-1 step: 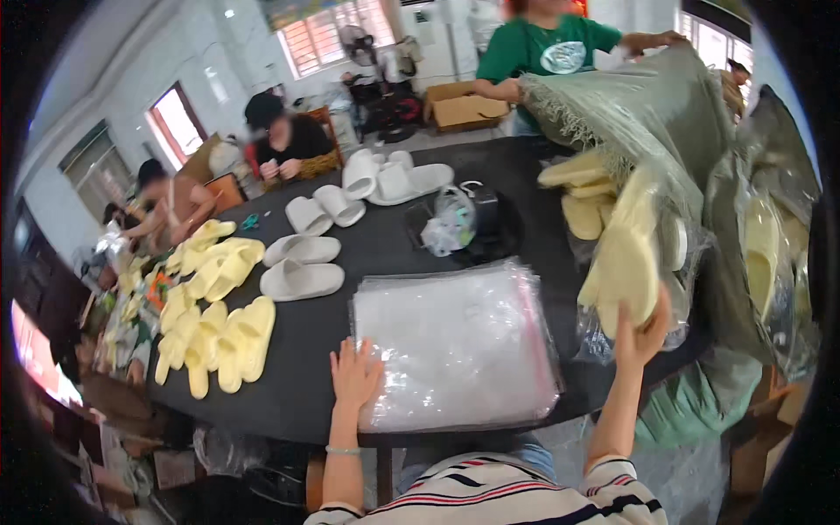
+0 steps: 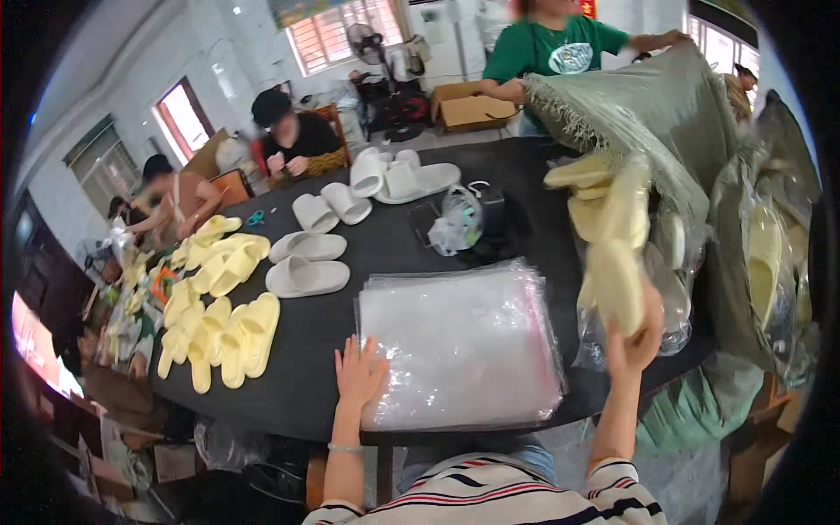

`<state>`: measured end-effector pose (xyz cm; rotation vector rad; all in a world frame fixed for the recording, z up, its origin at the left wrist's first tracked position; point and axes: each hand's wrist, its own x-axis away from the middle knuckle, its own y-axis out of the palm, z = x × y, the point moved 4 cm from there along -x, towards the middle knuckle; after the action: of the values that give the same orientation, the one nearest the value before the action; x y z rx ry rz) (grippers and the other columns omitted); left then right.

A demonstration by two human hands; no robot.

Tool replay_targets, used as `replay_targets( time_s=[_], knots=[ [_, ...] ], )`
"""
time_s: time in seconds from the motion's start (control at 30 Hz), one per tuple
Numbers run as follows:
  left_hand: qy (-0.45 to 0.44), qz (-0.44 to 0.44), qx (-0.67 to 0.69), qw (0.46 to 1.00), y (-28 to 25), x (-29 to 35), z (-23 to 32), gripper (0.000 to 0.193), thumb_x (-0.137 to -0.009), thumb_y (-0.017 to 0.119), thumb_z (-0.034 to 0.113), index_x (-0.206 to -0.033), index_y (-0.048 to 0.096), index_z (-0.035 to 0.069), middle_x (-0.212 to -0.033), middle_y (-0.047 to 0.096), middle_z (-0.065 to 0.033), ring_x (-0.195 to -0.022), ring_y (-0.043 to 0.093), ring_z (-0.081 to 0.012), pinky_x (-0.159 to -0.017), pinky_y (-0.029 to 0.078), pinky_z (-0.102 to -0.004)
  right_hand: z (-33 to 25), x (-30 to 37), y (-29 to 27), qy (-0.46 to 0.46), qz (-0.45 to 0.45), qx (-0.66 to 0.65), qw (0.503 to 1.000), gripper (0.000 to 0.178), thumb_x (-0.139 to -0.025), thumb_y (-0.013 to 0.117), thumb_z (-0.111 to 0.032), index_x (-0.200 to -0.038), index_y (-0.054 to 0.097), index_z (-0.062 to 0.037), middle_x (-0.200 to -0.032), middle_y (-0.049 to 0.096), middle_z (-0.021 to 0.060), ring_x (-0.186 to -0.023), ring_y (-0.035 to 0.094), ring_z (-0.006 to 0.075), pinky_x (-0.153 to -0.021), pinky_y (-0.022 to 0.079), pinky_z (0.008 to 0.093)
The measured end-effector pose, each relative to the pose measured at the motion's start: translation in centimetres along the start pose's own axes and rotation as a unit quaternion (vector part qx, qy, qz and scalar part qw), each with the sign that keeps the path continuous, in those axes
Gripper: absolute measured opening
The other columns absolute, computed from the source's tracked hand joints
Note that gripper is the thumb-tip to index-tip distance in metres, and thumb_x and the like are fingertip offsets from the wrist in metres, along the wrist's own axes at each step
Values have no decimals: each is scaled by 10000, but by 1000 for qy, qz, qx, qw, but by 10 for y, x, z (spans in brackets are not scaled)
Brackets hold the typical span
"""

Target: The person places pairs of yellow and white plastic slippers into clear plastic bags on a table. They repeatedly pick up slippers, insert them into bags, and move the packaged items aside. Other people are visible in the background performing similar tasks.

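right hand (image 2: pixel 637 339): fingers (image 2: pixel 653 317) grasping yellow slipper (image 2: pixel 615 287), extending beyond them | left hand (image 2: pixel 360 374): fingers splayed, released, at plastic bags (image 2: pixel 459 350)

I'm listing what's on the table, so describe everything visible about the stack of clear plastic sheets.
The stack of clear plastic sheets lies flat near the front of the black tabletop. It is roughly rectangular, glossy, whitish where layered, with slightly uneven edges and a pinkish strip along its right side. The left hand, fingers spread, lies partly over its left edge.
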<state>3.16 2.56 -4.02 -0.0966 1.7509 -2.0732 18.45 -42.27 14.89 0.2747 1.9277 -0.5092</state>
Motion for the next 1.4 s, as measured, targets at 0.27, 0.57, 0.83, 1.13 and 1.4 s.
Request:
replay_targets(
  time_s=[0.27, 0.57, 0.83, 1.13, 1.4],
  knots=[
    [2, -10, -107, 994, 21, 5, -19, 758, -871, 573, 516, -1498, 347, 154, -1511, 339, -216, -1427, 276, -343, -1160, 159, -545, -101, 15, 47, -92, -476, -227, 845, 520, -777, 754, -242, -1269, 615, -149, -1303, 594, 66, -1183, 553, 250, -1016, 383, 461],
    [-41, -47, 10, 998, 6, -4, -14, 493, -804, 689, 288, -1223, 601, 45, -1459, 395, -203, -1397, 309, -348, -1140, 223, -543, -12, 47, -36, 88, -177, -4, 980, 504, -758, 752, -68, -1241, 610, -58, -1344, 535, 176, -1225, 509, 332, -1021, 388, 436],
    [-17, -29, 6, 999, 49, -2, -64, 534, -837, 614, 244, -1321, 514, 42, -1548, 271, -209, -1442, 238, -346, -1171, 139, -530, 31, 45, -189, 139, 223, 362, 894, 609, -846, 688, -79, -1393, 421, -73, -1461, 350, 152, -1350, 342, 315, -1041, 334, 426],
    [-38, -43, 4, 998, 27, -2, -34, 517, -813, 666, 264, -1268, 578, 35, -1537, 299, -191, -1438, 244, -336, -1176, 148, -515, 39, 65, -119, 194, 94, 192, 957, 550, -837, 681, -70, -1343, 466, -67, -1447, 362, 154, -1308, 386, 317, -1035, 346, 422],
    [-24, -18, -32, 999, 45, 2, -54, 580, -806, 675, 320, -1315, 561, 66, -1569, 252, -142, -1455, 220, -282, -1194, 121, -489, 34, 54, -43, 146, 40, 134, 979, 622, -801, 689, -22, -1366, 430, -48, -1433, 368, 168, -1299, 396, 326, -1051, 356, 411]
  ],
)
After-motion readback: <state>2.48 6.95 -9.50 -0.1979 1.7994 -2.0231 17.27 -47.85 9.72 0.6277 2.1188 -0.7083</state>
